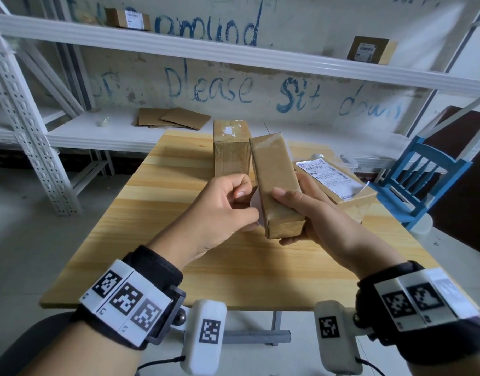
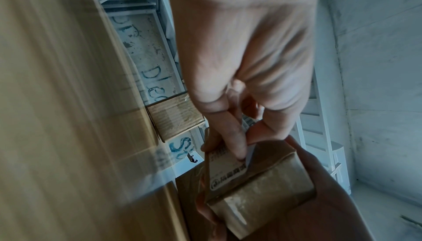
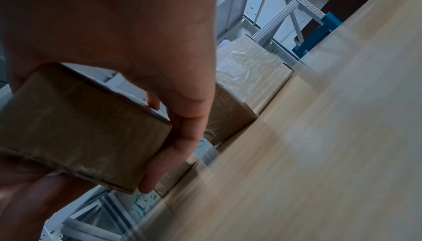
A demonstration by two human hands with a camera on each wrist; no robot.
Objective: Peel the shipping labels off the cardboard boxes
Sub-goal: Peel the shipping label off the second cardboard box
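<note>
Head view: we clasped the box [image 1: 276, 185] in our right hand [image 1: 323, 221], tilted so our left hand [image 1: 222, 210] could pinch its label [image 2: 224, 165] edge.

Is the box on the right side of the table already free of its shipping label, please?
No, the box on the right still carries a white printed label on its top face.
</note>
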